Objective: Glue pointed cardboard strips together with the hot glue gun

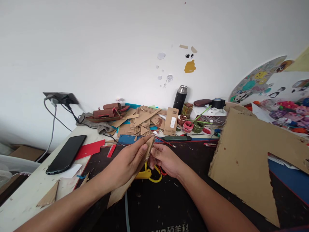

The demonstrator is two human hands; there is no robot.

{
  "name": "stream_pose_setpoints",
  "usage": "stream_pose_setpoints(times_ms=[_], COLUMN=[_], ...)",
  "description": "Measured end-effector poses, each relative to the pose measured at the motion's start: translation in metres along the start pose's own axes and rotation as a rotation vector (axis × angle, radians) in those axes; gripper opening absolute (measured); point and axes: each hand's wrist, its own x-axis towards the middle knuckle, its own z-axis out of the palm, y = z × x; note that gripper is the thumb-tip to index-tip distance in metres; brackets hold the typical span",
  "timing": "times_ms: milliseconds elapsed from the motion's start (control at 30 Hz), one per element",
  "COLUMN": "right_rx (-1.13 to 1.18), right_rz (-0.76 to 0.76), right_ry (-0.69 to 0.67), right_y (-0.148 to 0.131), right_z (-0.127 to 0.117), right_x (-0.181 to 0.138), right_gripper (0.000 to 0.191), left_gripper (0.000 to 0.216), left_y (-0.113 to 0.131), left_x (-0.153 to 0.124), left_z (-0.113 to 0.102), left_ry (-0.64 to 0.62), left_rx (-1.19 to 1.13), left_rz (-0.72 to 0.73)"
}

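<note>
A long strip of cardboard (pixel 121 192) slants up over the dark mat, its narrow far end near the middle of the view. My left hand (pixel 130 158) grips it with the thumb pressed on its face. Curled against the strip's right edge, my right hand (pixel 167 158) pinches that edge with thumb and fingers; some fingertips are hidden. Just below both hands lie a yellow-handled tool (pixel 154 176) with a loop and, partly covered, something red (pixel 163 170).
A large cut cardboard sheet (pixel 241 161) fills the right side. Cardboard scraps (pixel 145 117), a black thermos (pixel 180 99) and open paint jars (pixel 188 126) stand along the wall. A green utility knife (pixel 177 138) lies ahead. At left are a phone (pixel 66 154) and red paper (pixel 89 149).
</note>
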Motion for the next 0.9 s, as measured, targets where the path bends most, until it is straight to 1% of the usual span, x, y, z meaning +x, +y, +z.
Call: stream_pose_setpoints(times_ms=[700,900], right_rx=[-0.04,-0.045], right_rz=[0.04,0.035], right_ry=[0.022,0.011], right_y=[-0.0003,0.0004], right_z=[-0.0035,-0.0052], right_x=[-0.0006,0.0002], right_gripper=[0.059,0.057], left_gripper=[0.06,0.059], left_y=[0.0,0.0003], left_x=[0.0006,0.0014], left_z=[-0.0009,0.0001], left_ry=[-0.006,0.021], left_rx=[0.168,0.178], left_rz=[0.022,0.042])
